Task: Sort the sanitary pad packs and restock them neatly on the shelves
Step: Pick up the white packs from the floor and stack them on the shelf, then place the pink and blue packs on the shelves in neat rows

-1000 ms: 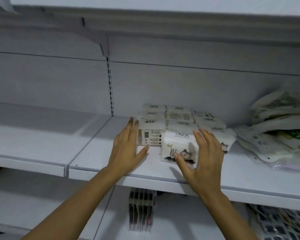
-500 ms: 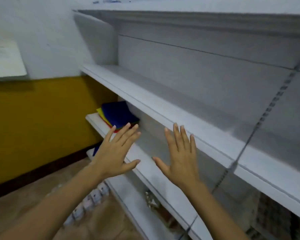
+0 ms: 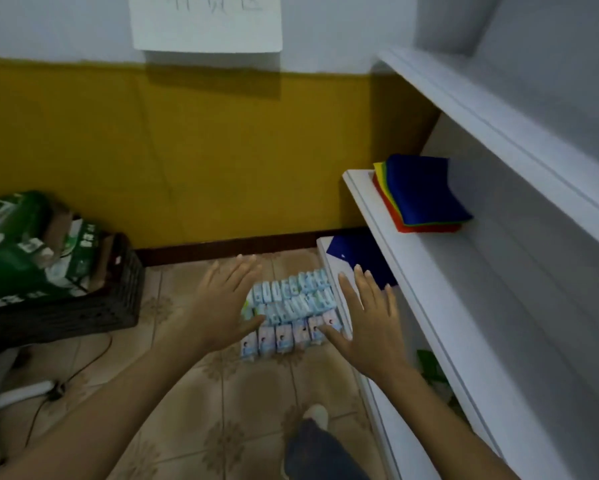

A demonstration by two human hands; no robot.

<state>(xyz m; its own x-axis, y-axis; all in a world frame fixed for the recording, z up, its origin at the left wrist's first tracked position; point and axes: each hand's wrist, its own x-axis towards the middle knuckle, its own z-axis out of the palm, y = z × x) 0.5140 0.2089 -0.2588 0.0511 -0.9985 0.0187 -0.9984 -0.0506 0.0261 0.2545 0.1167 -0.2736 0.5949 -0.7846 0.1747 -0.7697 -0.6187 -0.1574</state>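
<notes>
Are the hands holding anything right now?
No, nothing is held. The left hand and the right hand are both open, fingers spread, stretched out toward the pad packs on the floor.

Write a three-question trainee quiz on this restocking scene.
1. Multiple choice: the pad packs lie A) in rows on the floor; B) on the top shelf; C) inside a drawer.
2. True or false: the left hand and the right hand are both spread open, gripping nothing.
3. Fill in: the top cloth of the folded stack on the shelf is ____.
Key: 1 A; 2 true; 3 blue.
</notes>
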